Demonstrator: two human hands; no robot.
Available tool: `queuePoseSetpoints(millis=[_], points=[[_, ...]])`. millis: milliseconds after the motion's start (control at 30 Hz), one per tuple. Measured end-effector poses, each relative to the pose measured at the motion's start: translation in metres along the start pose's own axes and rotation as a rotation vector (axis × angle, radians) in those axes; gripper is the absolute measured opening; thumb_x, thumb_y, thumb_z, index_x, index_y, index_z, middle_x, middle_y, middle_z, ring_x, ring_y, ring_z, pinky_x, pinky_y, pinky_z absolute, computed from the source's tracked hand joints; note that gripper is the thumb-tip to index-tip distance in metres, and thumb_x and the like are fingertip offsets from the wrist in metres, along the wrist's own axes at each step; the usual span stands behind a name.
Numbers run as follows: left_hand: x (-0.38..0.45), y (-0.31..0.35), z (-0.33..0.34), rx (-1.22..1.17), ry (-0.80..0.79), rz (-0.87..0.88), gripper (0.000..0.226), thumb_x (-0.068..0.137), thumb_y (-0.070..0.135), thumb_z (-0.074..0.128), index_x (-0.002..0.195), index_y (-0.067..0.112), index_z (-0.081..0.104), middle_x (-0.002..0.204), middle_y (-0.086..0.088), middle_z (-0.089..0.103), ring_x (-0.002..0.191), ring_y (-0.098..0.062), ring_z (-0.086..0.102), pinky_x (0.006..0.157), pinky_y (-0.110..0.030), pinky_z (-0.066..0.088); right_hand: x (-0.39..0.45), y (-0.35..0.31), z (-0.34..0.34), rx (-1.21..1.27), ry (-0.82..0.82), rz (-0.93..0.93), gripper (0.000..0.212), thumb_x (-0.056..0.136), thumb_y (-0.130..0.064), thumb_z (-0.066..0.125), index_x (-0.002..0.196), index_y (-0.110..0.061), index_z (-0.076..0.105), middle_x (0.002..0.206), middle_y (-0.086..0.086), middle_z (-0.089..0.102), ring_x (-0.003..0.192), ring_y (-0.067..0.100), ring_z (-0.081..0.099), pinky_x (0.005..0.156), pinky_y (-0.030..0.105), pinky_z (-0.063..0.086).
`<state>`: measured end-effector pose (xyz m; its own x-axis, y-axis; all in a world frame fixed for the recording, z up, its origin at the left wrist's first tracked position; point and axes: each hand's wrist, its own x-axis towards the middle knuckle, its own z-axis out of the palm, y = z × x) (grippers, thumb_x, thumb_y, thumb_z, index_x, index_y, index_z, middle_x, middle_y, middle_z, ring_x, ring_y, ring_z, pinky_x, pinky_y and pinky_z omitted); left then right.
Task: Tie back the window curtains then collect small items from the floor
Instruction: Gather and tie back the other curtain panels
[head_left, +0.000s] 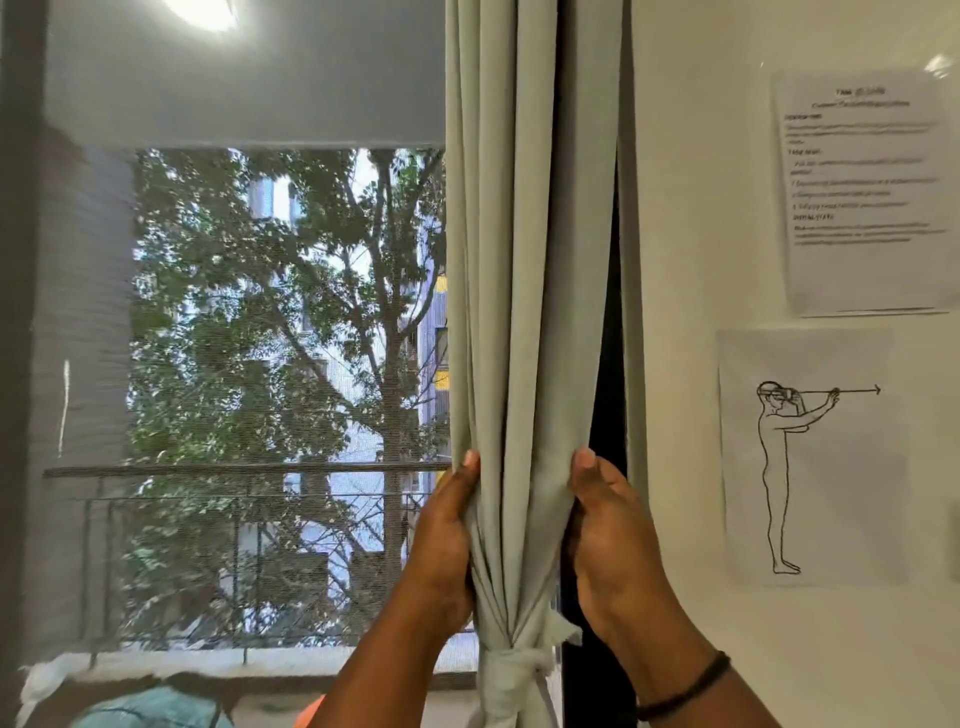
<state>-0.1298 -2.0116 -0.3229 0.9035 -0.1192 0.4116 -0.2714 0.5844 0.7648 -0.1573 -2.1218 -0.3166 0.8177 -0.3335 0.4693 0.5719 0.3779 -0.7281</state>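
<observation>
A pale grey-green curtain (524, 270) hangs gathered at the right side of the window (270, 364). A fabric tie (511, 670) of the same colour is knotted around it low down. My left hand (447, 545) clasps the bundle's left side just above the knot, thumb pointing up. On the bundle's right side my right hand (605, 530) presses in, a black band on its wrist. Both hands squeeze the folds between them. No floor or small items show in this view.
A white wall (701, 260) stands right of the curtain, with a printed sheet (862, 192) and a line drawing of a figure (810, 457) taped on it. A balcony railing (244, 473) and trees lie beyond the mesh. Teal cloth (150, 709) lies at the bottom left.
</observation>
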Motion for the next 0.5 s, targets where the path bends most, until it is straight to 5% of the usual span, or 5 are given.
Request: queuePoseSetpoints(millis=[133,233,367,500], points=[[0.016,-0.004,-0.006,0.16,0.303,0.177,0.029,0.093,0.04,0.05,0.1,0.018,0.067,0.101,-0.013,0.071,0.098,-0.032,0.066,0.092,-0.052,0.05,0.006,0.002,-0.008,-0.147,0.255,-0.043,0.025,0.098,-0.035,0.044,0.102,-0.023,0.066,0.101,0.005,0.068,0.1,0.024,0.061,0.096,0.042,0.047],[0.02,0.006,-0.013,0.046,0.458,0.232,0.026,0.097,0.035,0.046,0.088,0.019,0.065,0.092,-0.008,0.069,0.091,-0.029,0.064,0.084,-0.046,0.053,0.01,-0.012,-0.021,-0.071,0.38,-0.058,0.027,0.095,-0.038,0.044,0.099,-0.023,0.066,0.098,0.007,0.069,0.094,0.028,0.064,0.093,0.049,0.049],[0.02,0.018,-0.013,-0.117,0.408,0.207,0.025,0.098,0.032,0.044,0.098,0.018,0.065,0.095,-0.006,0.07,0.086,-0.025,0.065,0.071,-0.035,0.053,0.013,-0.039,-0.036,0.113,0.414,-0.075,0.026,0.099,-0.028,0.045,0.081,-0.02,0.063,0.083,0.003,0.066,0.08,0.022,0.063,0.08,0.04,0.051],[0.011,0.0,-0.004,-0.052,0.278,0.123,0.037,0.097,0.037,0.045,0.112,0.01,0.064,0.104,-0.014,0.071,0.091,-0.03,0.069,0.076,-0.042,0.056,0.006,-0.023,-0.033,-0.178,0.339,-0.149,0.032,0.098,-0.036,0.042,0.084,-0.017,0.064,0.085,0.009,0.067,0.084,0.026,0.063,0.081,0.034,0.052]])
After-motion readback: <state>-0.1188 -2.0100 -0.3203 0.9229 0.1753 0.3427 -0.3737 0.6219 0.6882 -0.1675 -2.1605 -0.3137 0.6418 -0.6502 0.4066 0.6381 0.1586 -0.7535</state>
